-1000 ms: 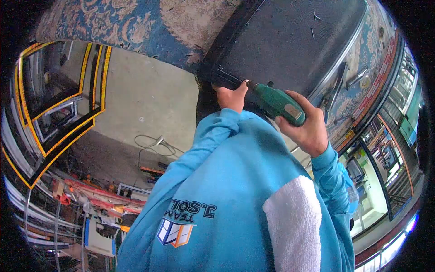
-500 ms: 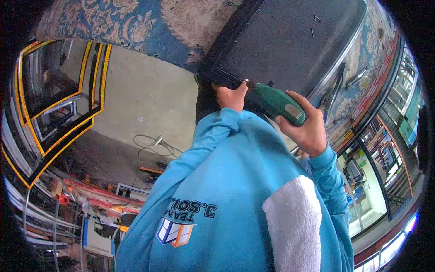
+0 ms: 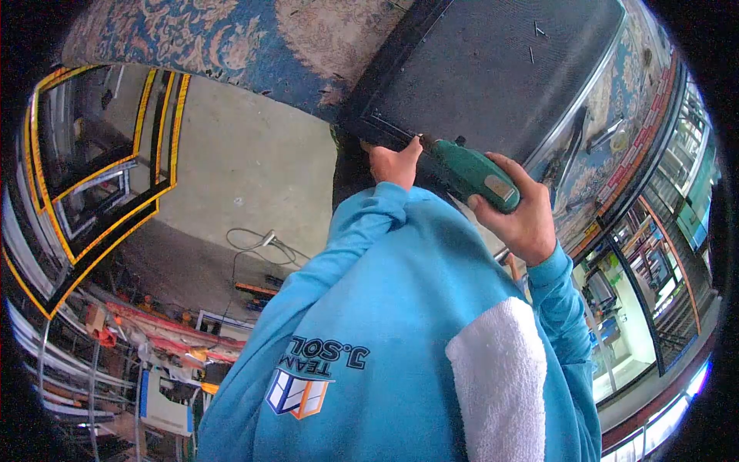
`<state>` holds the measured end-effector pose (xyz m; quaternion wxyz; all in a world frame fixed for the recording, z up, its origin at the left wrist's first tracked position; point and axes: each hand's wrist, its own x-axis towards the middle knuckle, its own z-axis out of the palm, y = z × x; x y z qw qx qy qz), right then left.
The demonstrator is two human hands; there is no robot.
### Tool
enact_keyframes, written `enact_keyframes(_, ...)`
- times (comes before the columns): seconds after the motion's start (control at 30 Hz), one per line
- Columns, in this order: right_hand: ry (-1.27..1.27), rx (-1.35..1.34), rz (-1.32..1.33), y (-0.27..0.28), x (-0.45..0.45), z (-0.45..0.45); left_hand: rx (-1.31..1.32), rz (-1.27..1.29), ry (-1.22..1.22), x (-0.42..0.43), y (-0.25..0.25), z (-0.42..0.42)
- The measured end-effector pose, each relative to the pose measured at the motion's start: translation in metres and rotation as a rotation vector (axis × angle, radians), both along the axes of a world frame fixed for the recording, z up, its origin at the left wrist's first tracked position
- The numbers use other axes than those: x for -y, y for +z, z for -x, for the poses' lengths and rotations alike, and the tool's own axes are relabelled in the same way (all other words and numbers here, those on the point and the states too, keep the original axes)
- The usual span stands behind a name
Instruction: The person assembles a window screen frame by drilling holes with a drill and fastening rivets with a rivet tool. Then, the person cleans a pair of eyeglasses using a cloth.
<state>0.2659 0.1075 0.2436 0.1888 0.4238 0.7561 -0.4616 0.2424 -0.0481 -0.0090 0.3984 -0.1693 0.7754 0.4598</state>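
Observation:
My right hand (image 3: pixel 523 212) is wrapped around the rear of a green power drill (image 3: pixel 473 173), whose nose points up and left at the near edge of a black-framed mesh panel (image 3: pixel 493 85). Close to the drill's tip, my left hand (image 3: pixel 393 163) grips the panel's black frame (image 3: pixel 385 125) near its corner. The left thumb reaches up beside the tip, while the other fingers are mostly hidden by the frame. Whether a screw sits at the tip is too small to make out. A few thin dark pieces (image 3: pixel 532 55) lie on the panel.
Patterned blue carpet (image 3: pixel 254 46) covers the surface around the panel. Yellow-edged black frames (image 3: pixel 108 177) lean at left. A cable (image 3: pixel 265 240) lies on the concrete floor (image 3: pixel 254 162). A white towel (image 3: pixel 500 377) hangs over my blue shirt. Metal bars rest on the right.
Almost nothing differs. Both hands and the drill hold the same position at the frame edge, with only a very slight shift.

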Motion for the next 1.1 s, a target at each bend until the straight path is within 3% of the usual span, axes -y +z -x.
enact_keyframes(0.23,-0.013,-0.01,-0.005,-0.001,0.001,0.0,-0.068,0.052,0.001,0.001,-0.009,-0.004)
enact_keyframes(0.27,-0.008,-0.006,-0.012,-0.001,0.001,0.0,0.016,0.113,-0.051,0.001,-0.006,-0.001)
enact_keyframes(0.5,-0.041,-0.005,0.025,-0.001,0.001,-0.004,0.063,0.112,-0.04,-0.014,0.05,0.028)
enact_keyframes(0.63,-0.027,-0.012,0.005,-0.001,0.001,-0.005,0.105,0.075,-0.05,-0.007,0.026,0.015)
enact_keyframes(0.73,-0.025,-0.016,0.003,-0.002,0.001,-0.006,-0.054,0.134,-0.042,-0.006,0.012,0.007)
enact_keyframes(0.8,-0.022,-0.008,0.003,-0.002,0.0,-0.006,-0.159,0.012,0.098,-0.009,0.02,0.007)
enact_keyframes(1.0,-0.01,-0.025,-0.006,-0.004,0.003,-0.006,0.041,0.033,0.012,-0.009,0.031,0.017)
enact_keyframes(1.1,-0.021,-0.028,0.001,-0.002,0.003,-0.003,-0.007,0.147,-0.054,-0.008,0.02,0.011)
